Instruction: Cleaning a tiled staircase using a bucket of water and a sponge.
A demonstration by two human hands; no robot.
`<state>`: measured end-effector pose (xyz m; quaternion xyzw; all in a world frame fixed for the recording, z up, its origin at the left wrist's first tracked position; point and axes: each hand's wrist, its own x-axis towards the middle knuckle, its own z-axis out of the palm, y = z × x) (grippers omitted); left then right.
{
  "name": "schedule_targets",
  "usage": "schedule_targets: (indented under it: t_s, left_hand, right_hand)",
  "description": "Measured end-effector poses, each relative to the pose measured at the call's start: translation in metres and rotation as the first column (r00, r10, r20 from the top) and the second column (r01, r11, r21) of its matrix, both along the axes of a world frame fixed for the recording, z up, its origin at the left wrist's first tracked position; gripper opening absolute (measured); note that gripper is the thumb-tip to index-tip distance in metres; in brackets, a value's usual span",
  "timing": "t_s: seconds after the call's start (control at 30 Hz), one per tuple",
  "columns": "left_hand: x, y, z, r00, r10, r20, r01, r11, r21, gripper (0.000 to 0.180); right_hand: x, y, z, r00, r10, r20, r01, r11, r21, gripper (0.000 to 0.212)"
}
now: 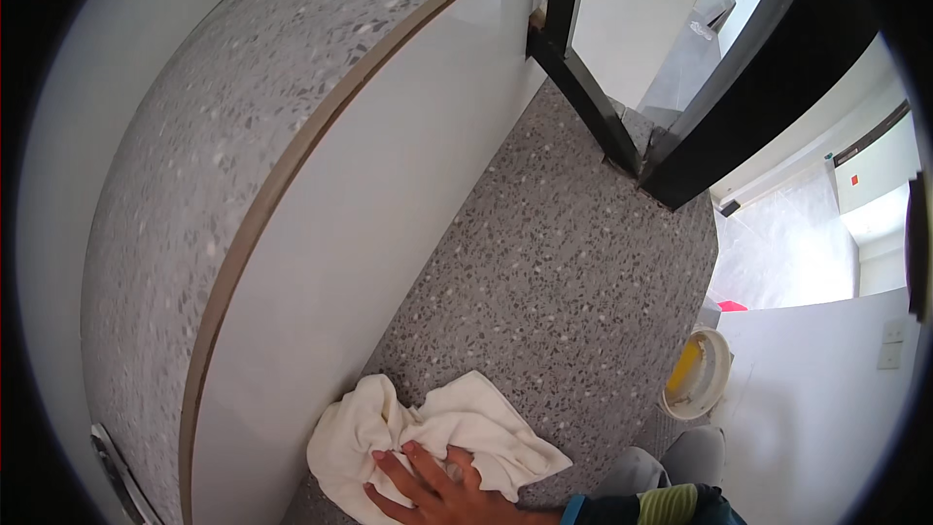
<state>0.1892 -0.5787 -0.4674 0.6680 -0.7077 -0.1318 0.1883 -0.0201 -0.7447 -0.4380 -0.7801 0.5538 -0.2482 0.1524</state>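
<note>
My left hand (442, 491) reaches in from the lower right with its palm down on a cream-white cloth (486, 418). Its fingers are spread apart and press on the bunched fabric. The cloth lies crumpled on the grey speckled stone surface (564, 253), against the foot of a smooth white upright panel (389, 165). A dark sleeve with a blue cuff and a yellow-green patch (671, 504) covers the forearm. My right hand is out of sight.
A speckled ledge with a brown edge strip (282, 175) curves along the left. Black frame posts (758, 87) rise at the far end. A pale bucket (714, 374) with something yellow inside stands at the right, near my grey-trousered knees (671, 462). Beyond lies a bright floor (787, 243).
</note>
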Motion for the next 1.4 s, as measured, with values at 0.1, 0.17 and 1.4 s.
schedule_targets:
  t_s: [0.1, 0.17, 1.4]
  left_hand:
    - [0.005, 0.005, -0.005, 1.000, 0.003, 0.002, -0.003, 1.000, -0.008, 0.071]
    - [0.011, 0.011, -0.007, 1.000, 0.005, 0.001, -0.005, 1.000, -0.020, 0.072]
    - [-0.286, -0.205, 0.065, 0.373, -0.336, -0.865, 0.599, 0.799, -0.052, 0.054]
  right_hand:
    - [-0.002, 0.000, 0.000, 1.000, -0.014, 0.015, 0.015, 1.000, -0.026, 0.054]
    - [-0.011, -0.004, -0.004, 0.999, 0.046, 0.012, -0.046, 0.999, -0.029, 0.071]
    - [-0.270, 0.040, 0.051, 0.524, -0.356, 0.774, 0.245, 0.933, 0.264, 0.065]
